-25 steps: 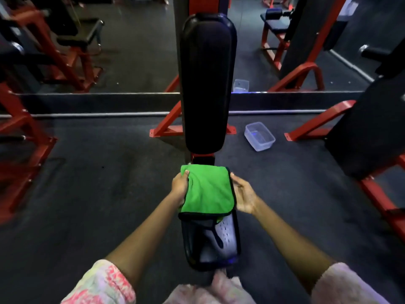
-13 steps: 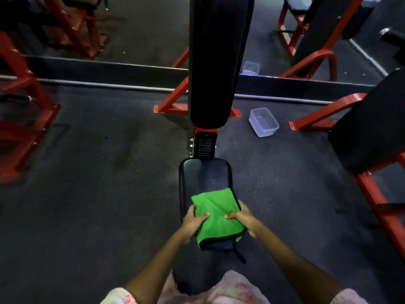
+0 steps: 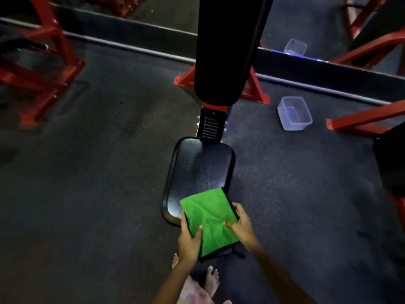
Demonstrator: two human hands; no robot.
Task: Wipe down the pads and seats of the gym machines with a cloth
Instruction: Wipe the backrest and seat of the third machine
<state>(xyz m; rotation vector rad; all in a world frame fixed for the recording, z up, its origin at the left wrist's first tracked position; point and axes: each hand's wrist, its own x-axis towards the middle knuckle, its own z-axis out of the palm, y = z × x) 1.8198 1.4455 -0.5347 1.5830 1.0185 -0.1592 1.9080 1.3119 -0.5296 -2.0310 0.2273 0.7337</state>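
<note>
Both hands hold the green cloth (image 3: 210, 220) at the lower centre of the frame: the left hand (image 3: 189, 236) grips its left edge with the thumb pressed on top and fingers curled under, and the right hand (image 3: 242, 226) clasps the right edge the same way. Over the last second the cloth has travelled the whole length of the black seat pad (image 3: 198, 170), from the far end under the upright back pad (image 3: 228, 47) down to the near edge, where it now overhangs the pad's lip toward the person's bare feet (image 3: 212, 278). Most of the seat is now uncovered, and it shows a wet sheen and scattered droplets across the middle of the frame, which suggests that one full pull has covered the surface. The near left corner of the seat lies just beside the cloth and may have been missed. The tall back pad at upper centre looks dry from here, though the light is too dim to be sure, so it is probably the next surface to do. A clear plastic tub (image 3: 294, 113) sits on the dark floor at the right, well apart from the seat, near a red frame leg (image 3: 255, 88).
</note>
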